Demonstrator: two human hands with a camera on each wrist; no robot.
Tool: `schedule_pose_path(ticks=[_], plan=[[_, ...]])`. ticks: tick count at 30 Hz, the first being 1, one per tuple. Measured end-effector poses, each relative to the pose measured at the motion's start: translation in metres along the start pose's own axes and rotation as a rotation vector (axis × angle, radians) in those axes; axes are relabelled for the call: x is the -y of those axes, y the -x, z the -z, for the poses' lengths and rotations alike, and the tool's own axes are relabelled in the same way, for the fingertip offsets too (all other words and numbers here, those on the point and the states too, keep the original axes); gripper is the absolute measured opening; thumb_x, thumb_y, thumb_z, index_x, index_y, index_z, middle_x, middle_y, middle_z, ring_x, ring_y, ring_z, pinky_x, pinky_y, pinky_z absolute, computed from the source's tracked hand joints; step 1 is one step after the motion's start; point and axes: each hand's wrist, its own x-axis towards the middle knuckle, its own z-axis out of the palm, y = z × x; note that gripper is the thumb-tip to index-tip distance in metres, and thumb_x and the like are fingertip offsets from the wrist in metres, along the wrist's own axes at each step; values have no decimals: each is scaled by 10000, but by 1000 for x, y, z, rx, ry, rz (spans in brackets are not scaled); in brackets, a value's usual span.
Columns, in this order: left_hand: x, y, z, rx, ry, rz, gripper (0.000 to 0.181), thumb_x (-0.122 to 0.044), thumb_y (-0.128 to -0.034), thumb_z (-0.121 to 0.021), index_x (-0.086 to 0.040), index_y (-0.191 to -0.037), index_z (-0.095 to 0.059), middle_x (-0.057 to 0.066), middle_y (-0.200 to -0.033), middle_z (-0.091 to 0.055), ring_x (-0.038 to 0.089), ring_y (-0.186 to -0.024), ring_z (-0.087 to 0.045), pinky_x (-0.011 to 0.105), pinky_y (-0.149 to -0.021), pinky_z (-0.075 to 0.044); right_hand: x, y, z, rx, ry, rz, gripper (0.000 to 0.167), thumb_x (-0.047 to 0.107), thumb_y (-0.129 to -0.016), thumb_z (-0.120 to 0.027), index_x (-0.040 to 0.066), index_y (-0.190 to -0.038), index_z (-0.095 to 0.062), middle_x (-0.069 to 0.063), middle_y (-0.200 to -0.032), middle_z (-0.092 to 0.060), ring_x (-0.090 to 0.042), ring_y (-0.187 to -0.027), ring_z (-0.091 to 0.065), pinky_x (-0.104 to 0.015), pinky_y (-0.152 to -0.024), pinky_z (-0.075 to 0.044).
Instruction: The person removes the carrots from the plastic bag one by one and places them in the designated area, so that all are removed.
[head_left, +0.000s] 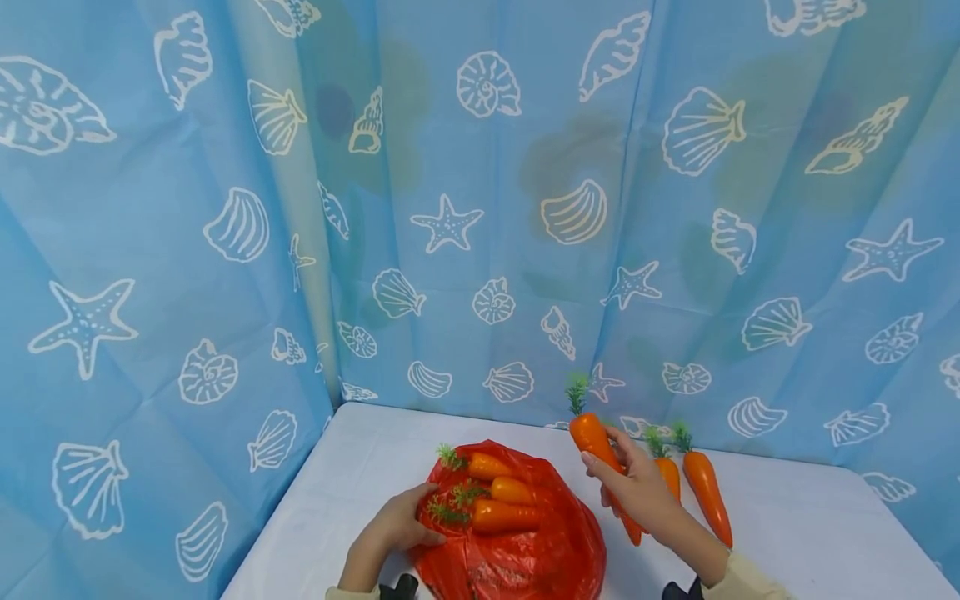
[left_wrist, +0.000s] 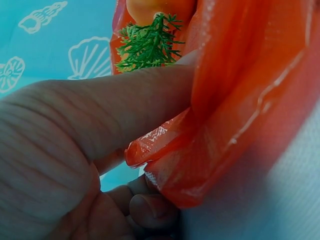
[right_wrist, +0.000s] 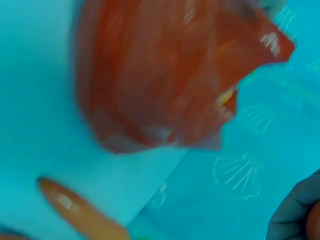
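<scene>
A red plastic bag [head_left: 517, 562] lies on the table with several toy carrots [head_left: 504, 517] in its mouth, their green tops pointing left. My left hand [head_left: 401, 521] grips the bag's left edge; the left wrist view shows the thumb [left_wrist: 125, 107] against the red plastic [left_wrist: 175, 175], close to a green carrot top [left_wrist: 147, 42]. To the right of the bag, my right hand [head_left: 637, 483] holds one orange carrot [head_left: 592, 437], green top up and tip down. At the lower right of the right wrist view only part of that hand [right_wrist: 290, 215] shows.
Two more carrots, one of them [head_left: 707, 496] in full sight and the other [head_left: 667, 477] partly behind my right hand, lie on the white table [head_left: 810, 533]. A blue curtain [head_left: 480, 275] with white shell prints stands behind and to the left.
</scene>
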Motion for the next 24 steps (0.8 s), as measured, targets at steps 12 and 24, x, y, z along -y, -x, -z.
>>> schedule_pose_path(ticks=[12, 24], plan=[[-1, 3, 1, 3, 1, -2, 761, -170, -721, -875, -103, -1400, -539, 183, -1374, -568, 434, -1285, -490, 668, -1030, -396, -19, -3, 42, -51, 118, -19, 780, 472, -931, -640, 129, -1522, -265, -186, -1067, -591, -246, -620, -582, -317, -551, -555], [0, 2, 1, 11, 0, 6, 755, -176, -732, -867, -113, -1407, -535, 175, -1391, -558, 417, -1297, -484, 662, -1039, -392, -46, -16, 80, -106, 271, -33, 895, 573, -908, -616, 68, -1532, -219, -195, -1112, -555, -259, -645, -578, -307, -571, -548]])
